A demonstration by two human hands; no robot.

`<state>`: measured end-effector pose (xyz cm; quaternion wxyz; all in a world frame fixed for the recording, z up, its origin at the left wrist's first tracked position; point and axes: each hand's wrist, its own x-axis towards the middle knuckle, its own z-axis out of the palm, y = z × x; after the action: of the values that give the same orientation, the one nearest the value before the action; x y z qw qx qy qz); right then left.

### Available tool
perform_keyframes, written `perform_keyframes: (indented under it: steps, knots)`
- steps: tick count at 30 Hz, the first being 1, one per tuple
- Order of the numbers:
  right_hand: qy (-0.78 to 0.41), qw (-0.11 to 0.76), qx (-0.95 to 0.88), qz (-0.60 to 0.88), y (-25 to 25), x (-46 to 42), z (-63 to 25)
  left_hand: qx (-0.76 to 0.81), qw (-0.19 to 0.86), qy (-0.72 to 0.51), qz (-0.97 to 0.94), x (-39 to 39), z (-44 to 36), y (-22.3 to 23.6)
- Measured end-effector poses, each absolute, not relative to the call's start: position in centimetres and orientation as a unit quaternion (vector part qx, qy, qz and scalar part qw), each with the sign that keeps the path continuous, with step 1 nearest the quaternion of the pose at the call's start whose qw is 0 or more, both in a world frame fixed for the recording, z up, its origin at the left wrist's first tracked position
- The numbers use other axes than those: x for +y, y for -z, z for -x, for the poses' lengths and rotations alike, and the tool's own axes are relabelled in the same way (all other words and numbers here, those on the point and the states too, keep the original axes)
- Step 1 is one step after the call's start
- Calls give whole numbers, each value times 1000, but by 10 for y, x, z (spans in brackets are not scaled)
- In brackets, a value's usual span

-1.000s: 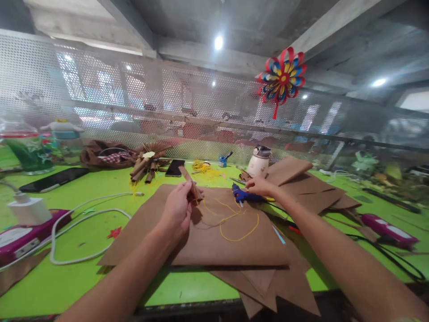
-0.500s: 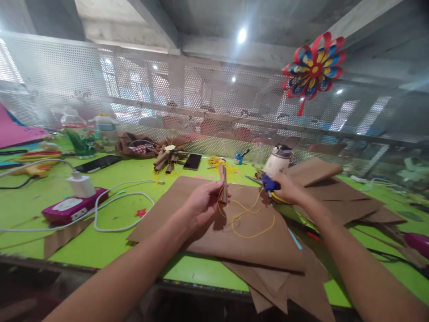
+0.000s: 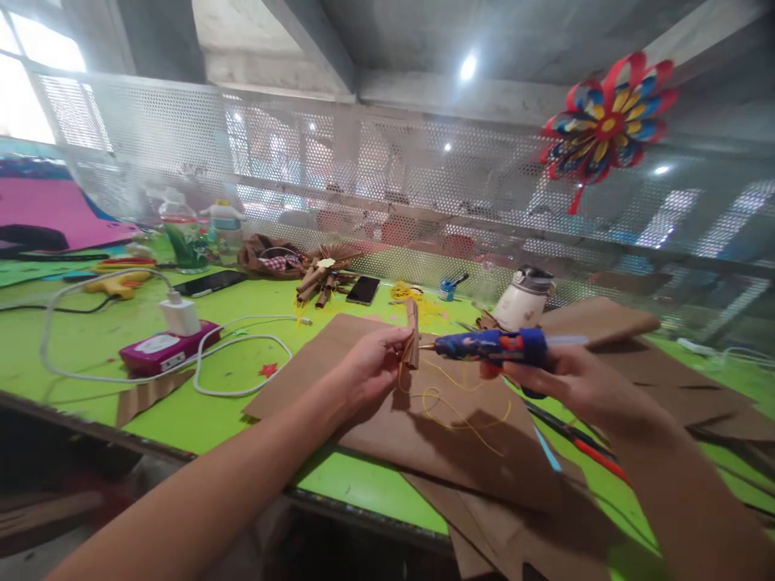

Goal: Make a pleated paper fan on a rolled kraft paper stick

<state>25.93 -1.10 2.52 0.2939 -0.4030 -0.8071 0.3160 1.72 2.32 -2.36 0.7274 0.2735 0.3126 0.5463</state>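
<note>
My left hand (image 3: 379,363) pinches a small rolled piece of brown paper (image 3: 412,335), held upright above the brown paper sheets (image 3: 357,424). A blue hot glue gun (image 3: 490,347) is in the grip of my right hand (image 3: 569,375), its nozzle pointing left at the roll. The nozzle tip is very close to the paper; whether they touch I cannot tell. A clear glue stick (image 3: 567,340) pokes out of the gun's back end. Yellow string (image 3: 451,415) trails from the roll and lies in loops on the sheet beneath.
A purple power strip (image 3: 163,351) with a white charger and cable lies at left. Behind are a phone (image 3: 364,290), a bundle of brown paper rolls (image 3: 315,282), a blue paint pot (image 3: 446,289) and a white bottle (image 3: 524,298). Folded brown paper (image 3: 666,379) lies at right.
My right hand has brought the glue gun up and toward me, turning its nozzle to the roll in my left hand. The left hand keeps its hold. The view has swung left.
</note>
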Motion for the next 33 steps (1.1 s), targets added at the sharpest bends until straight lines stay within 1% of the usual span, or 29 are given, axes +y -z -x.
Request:
perform_keyframes:
  steps: [4, 14, 21, 29, 33]
  knots:
    - [-264, 282, -829, 404, -28, -12, -247, 326, 733, -526, -282, 19, -20, 21]
    - [-257, 280, -828, 411, -27, -10, -246, 325, 727, -531, -288, 18, -22, 23]
    - [-282, 276, -832, 390, -24, -8, -250, 316, 733, -529, -287, 19, -21, 22]
    - [-226, 281, -833, 419, -23, -6, -249, 298, 728, -522, -330, 18, -21, 25]
    - [-225, 277, -833, 421, -22, -6, -249, 296, 731, -523, -324, 20, -21, 27]
